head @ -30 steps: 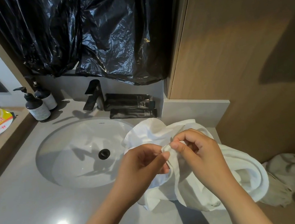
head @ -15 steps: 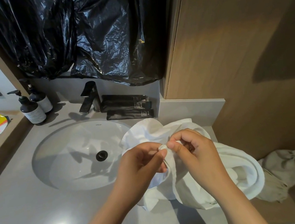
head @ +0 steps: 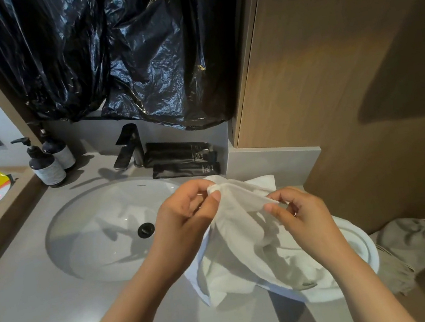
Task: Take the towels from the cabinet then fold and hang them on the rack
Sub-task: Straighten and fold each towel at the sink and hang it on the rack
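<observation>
While the white towel [head: 246,251] hangs bunched over the grey countertop [head: 33,295], just right of the sink basin [head: 101,231], the left hand [head: 186,216] pinches its hem between thumb and forefinger. The right hand [head: 303,216] pinches the same edge further along, its fingers curled, and the hem is stretched between them.
</observation>
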A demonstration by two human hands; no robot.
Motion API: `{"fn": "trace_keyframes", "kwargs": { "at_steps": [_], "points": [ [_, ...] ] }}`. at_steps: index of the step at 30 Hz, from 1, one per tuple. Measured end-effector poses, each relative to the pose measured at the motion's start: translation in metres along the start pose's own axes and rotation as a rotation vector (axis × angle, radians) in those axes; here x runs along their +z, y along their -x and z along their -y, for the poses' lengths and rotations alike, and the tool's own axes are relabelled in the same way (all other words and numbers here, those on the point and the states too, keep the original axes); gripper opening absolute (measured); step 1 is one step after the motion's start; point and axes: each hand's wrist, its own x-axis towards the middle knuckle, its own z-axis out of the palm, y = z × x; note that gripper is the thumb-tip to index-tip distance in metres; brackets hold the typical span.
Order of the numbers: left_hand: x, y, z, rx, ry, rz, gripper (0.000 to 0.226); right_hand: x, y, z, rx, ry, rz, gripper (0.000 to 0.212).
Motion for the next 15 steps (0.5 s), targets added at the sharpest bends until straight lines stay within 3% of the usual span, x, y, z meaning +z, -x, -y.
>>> {"fn": "trace_keyframes", "kwargs": {
  "at_steps": [15],
  "points": [
    [-0.012, -0.021, 0.007, 0.02, 0.119, -0.054, 0.016, 0.01, 0.013, -0.044, 0.109, -0.044, -0.016, 0.014]
  ]
}}
